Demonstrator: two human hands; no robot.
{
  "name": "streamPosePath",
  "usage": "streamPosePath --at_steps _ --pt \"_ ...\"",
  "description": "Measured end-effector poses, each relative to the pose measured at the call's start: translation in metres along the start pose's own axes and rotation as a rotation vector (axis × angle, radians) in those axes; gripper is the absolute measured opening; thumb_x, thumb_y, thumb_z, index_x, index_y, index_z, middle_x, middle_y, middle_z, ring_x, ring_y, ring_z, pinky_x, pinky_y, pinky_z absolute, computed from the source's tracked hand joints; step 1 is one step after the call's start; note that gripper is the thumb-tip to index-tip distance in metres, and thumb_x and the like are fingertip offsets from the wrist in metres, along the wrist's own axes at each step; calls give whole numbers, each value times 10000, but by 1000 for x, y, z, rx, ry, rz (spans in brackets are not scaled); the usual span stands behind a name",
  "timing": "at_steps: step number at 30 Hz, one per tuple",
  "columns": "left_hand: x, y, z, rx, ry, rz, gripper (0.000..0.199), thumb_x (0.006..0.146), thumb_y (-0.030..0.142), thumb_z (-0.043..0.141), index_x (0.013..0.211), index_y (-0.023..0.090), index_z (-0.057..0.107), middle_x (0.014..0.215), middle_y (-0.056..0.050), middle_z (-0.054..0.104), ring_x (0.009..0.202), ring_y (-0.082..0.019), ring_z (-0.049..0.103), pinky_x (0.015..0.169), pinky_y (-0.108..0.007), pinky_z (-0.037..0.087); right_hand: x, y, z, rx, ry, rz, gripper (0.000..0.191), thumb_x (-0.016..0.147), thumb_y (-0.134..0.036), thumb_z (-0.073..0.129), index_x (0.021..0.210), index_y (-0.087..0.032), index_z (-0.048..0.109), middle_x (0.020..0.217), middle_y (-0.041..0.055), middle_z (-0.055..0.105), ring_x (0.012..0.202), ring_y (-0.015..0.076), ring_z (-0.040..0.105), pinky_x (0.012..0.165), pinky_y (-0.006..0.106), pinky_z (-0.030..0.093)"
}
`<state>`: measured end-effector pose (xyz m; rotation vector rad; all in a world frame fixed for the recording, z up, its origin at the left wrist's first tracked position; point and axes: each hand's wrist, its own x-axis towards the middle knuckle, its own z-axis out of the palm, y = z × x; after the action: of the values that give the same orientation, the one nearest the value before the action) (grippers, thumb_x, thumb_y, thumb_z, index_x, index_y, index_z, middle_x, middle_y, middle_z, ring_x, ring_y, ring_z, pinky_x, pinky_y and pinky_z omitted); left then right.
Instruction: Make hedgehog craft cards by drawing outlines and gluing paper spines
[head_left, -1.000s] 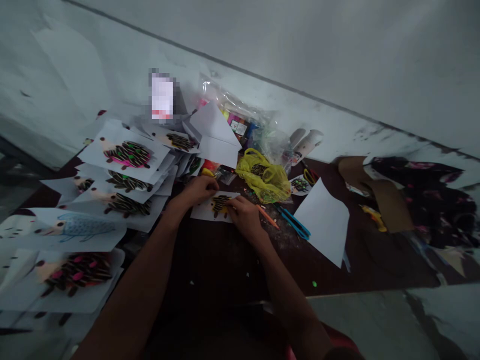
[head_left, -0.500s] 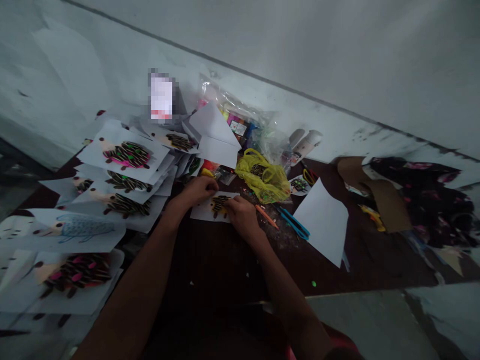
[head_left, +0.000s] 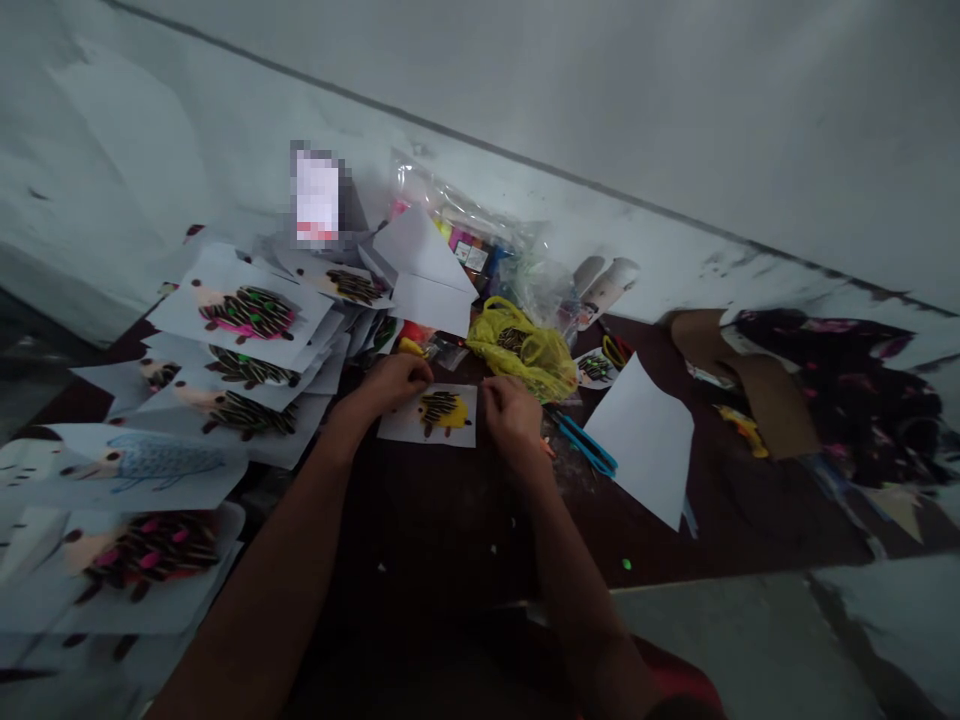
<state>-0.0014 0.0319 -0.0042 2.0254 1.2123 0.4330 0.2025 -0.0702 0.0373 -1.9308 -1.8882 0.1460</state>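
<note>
"Where's the piece being worked on?"

"Middle of the frame: that small white card (head_left: 392,428) with the yellow hedgehog (head_left: 456,413), lying flat on the dark bench (head_left: 442,530). Dark strips cover the left part of its back; the right part shows bare yellow."

"And the hands?"

"The left hand (head_left: 397,383) covers the card's upper left corner, fingers curled in. The right hand (head_left: 514,415) is just beside the right edge, thumb and fingers drawn together. Whether either pinches a strip, I can't tell from here; it's too dim and small."

"What would worry you?"

"The card slipping, I'd say. If the left hand is only hovering over that corner, a sideways push from the right could slide the sheet. And a knuckle dragged across the back might lift a strip, if they're only lightly fixed."

"Anything around them?"

"The orange pencil (head_left: 547,448) shows partly behind the right wrist; pull that arm back carelessly and it could roll. The yellow bag (head_left: 551,362) sits close above, so a finger might snag it. And the pile of hedgehog sheets (head_left: 180,318) at left leans untidily near the left forearm; one bump and the upper ones may slide."
</note>
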Motion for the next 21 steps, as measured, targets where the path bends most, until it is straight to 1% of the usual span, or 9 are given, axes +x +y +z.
streamPosePath --at_steps 1,3,6,9,14,16,18,21 --pt "0 0 0 -5 -1 -3 207 766 195 579 891 184 744 891 -46 745 790 -174 654 678 -250 443 2 7 -4 -25 6 54 210 946 -195 540 1011 -202 739 1001 76 723 893 197 644 779 275 453" --pt "0 1 0 -5 -2 -20 207 771 193 575 894 184 741 885 -48 744 789 -174 653 671 -252 440 5 19 -10 -66 -33 114 198 907 -157 570 981 -196 749 971 77 737 867 205 653 773 287 454" --pt "0 1 0 13 10 -35 213 770 197 577 909 188 739 876 -48 741 764 -169 643 646 -252 426 3 28 -15 -76 -155 114 159 868 -150 620 926 -210 756 941 63 747 875 211 662 769 290 452" --pt "0 0 -1 28 7 -17 216 767 206 580 914 190 738 886 -50 741 755 -163 635 646 -250 421 1 27 -16 -106 -233 89 122 857 -176 650 908 -223 751 961 60 734 891 208 658 752 282 448" --pt "0 -1 -1 8 -4 -20 217 758 200 571 900 185 734 887 -56 741 776 -171 643 675 -257 434 2 17 -12 -214 -298 86 115 896 -169 611 936 -197 715 1020 113 699 937 235 646 740 294 440" --pt "0 -1 -1 11 0 -16 217 758 213 576 904 189 736 887 -54 740 787 -175 644 684 -259 437 3 15 -9 -226 -292 74 120 914 -157 576 943 -181 689 1048 141 686 944 247 641 747 303 439" --pt "0 0 -1 10 1 -22 223 758 217 576 907 191 739 894 -53 739 784 -177 643 676 -260 437 3 15 -6 -204 -252 69 132 931 -148 534 955 -164 663 1074 162 672 938 249 638 758 309 440" --pt "-1 2 -1 7 4 -38 228 762 205 568 907 187 742 907 -57 740 788 -180 644 668 -261 436 3 15 -2 -99 -175 64 173 965 -175 465 1023 -152 626 1011 144 683 880 235 640 759 306 444"
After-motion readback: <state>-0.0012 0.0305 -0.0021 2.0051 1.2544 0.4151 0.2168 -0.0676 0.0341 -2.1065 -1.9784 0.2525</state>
